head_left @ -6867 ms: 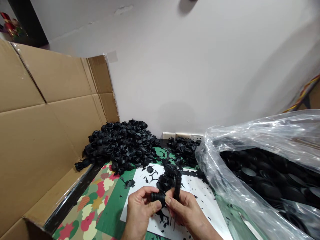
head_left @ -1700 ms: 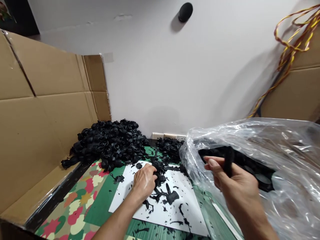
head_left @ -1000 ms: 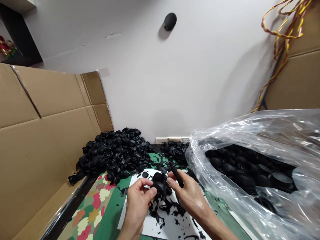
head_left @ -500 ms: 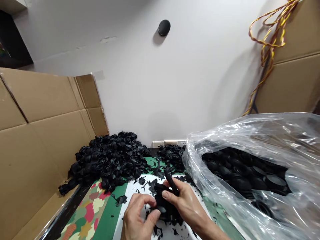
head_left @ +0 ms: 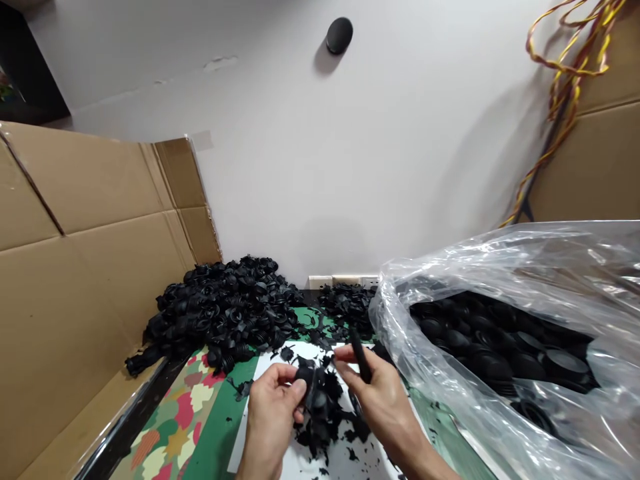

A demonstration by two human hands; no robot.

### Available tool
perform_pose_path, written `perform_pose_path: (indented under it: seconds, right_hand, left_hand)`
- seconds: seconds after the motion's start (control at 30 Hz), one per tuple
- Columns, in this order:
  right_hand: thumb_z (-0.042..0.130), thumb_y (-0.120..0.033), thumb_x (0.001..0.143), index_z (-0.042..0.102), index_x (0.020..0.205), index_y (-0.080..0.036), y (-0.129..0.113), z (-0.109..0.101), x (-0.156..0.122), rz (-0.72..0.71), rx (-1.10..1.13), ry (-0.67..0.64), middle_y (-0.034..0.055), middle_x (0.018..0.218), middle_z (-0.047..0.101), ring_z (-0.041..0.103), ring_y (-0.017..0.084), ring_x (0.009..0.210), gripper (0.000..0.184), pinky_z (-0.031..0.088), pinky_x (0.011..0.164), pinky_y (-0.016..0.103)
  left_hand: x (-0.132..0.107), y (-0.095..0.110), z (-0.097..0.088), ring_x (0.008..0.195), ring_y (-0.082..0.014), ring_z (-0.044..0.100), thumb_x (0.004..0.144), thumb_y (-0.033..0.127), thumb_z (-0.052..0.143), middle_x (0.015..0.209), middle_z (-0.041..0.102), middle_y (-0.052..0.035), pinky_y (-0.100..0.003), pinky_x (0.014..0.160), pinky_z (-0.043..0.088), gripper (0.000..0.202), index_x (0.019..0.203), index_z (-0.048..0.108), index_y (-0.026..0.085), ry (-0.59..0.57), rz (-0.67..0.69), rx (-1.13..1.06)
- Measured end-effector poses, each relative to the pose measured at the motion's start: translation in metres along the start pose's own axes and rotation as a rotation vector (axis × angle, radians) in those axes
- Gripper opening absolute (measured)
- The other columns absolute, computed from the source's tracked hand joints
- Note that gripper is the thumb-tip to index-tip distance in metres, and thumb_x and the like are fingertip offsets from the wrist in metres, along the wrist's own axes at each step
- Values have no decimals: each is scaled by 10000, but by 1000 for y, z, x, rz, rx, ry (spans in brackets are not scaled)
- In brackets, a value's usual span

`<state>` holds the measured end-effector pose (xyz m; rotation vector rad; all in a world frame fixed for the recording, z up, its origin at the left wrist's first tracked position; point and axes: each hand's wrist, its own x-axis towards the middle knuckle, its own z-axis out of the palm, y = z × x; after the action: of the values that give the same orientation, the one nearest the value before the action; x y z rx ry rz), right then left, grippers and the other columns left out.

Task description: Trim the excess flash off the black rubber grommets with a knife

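Note:
My left hand (head_left: 273, 413) pinches a black rubber part (head_left: 304, 373) between thumb and fingers above a white sheet (head_left: 245, 437). My right hand (head_left: 385, 400) is just to the right, gripping a slim black pen-like tool (head_left: 360, 357) that points up and away. Its thumb and forefinger come close together near the part; whether a thin scrap is between them is too small to tell. Beneath both hands lies a heap of torn black scraps (head_left: 320, 433), with loose bits scattered over the sheet.
A large pile of ribbed black rubber parts (head_left: 230, 307) stands at the back left, beside a cardboard panel (head_left: 110, 260). More black scraps (head_left: 347, 303) lie by the wall sockets (head_left: 320, 283). On the right, a clear plastic bag (head_left: 500, 267) holds round black parts (head_left: 500, 360).
My left hand has closed on a rubber part and raised it from the scraps. The right hand has shifted right, still with the tool. The view has moved slightly.

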<state>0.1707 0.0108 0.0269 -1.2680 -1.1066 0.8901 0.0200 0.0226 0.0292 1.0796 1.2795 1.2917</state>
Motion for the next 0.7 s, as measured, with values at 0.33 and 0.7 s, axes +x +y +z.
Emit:
perform_pose_path:
  seconds: [0.33,0.7]
  right_hand:
    - [579,-334,681,621,787,-163,-3,18,-17,76,27,-87,83,811,678,613,260,796,206,459,709,329]
    - [512,-199,734,588,637,-194,16,25,-20,-224,-22,23,15,669,549,544,187,630,123,433,577,268]
  left_hand:
    - [-14,-13,4,498,-93,535,510,221,815,635,669,-20,-198,500,449,227,634,645,135,-58,-81,-289]
    - [-16,-29,12,502,-105,472,490,361,818,501,584,14,-191,494,355,285,561,659,134,-71,-39,-214]
